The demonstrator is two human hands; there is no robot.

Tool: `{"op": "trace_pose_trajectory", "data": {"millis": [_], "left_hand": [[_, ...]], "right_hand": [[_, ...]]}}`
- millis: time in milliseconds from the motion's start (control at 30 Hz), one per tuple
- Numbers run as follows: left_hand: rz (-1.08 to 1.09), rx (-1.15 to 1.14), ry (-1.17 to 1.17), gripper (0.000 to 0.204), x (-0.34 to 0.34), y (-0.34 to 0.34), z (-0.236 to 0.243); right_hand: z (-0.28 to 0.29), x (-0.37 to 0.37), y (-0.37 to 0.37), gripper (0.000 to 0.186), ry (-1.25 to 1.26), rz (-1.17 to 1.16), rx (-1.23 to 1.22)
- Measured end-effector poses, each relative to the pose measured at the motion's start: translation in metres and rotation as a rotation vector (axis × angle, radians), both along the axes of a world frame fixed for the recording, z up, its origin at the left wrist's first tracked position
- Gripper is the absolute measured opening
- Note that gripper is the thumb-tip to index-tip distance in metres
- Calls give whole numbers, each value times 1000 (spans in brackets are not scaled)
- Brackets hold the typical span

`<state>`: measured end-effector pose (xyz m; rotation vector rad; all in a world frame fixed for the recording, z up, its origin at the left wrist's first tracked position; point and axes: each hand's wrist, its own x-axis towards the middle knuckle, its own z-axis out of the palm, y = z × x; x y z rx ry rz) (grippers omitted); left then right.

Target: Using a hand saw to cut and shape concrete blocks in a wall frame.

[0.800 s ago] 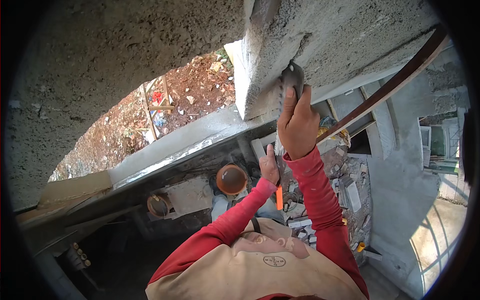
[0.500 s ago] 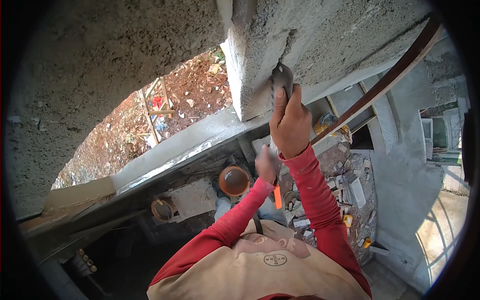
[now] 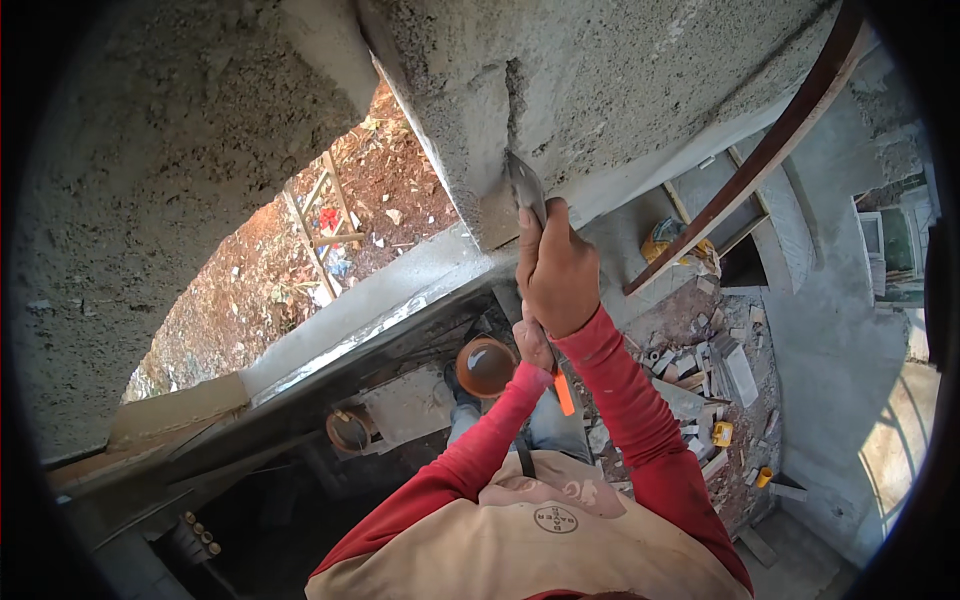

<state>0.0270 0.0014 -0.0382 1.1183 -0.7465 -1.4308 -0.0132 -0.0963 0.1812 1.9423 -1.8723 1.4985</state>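
Observation:
My right hand (image 3: pixel 560 270) is closed round a grey metal trowel (image 3: pixel 526 186), its blade against the rough cement-covered wall (image 3: pixel 610 110) near a vertical crack and the opening's edge. Just below it, my left hand (image 3: pixel 533 345) is closed round a tool with an orange handle (image 3: pixel 564 392); the rest of that tool is mostly hidden behind my right hand and arm. An orange bucket (image 3: pixel 486 367) with grey contents stands under my left hand, by my legs.
A dark curved bar (image 3: pixel 750 170) runs along the right. Rubble and broken pieces (image 3: pixel 700 385) lie on the ground below. Another bucket (image 3: pixel 350 430) stands at lower left by a board (image 3: pixel 408 408). Through the opening are a wooden frame (image 3: pixel 325 235) and reddish soil.
My right hand and trowel have shifted left and slightly down along the wall. My left hand has dropped slightly and sits closer beneath it. The whole view has shifted too.

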Motion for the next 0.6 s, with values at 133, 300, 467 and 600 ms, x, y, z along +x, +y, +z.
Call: {"op": "trace_pose_trajectory", "data": {"millis": [133,300,467,600], "left_hand": [[57,113,66,66,-5,-8,23],[55,70,52,65,-4,2,-6],[23,55,82,65,-10,-19,-1],[48,43,23,64,-4,7,-4]], "right_hand": [[42,0,-17,20,38,6,20],[12,2,1,18,17,43,143],[36,-2,-14,20,6,28,110],[-4,-1,15,19,13,-11,129]]}}
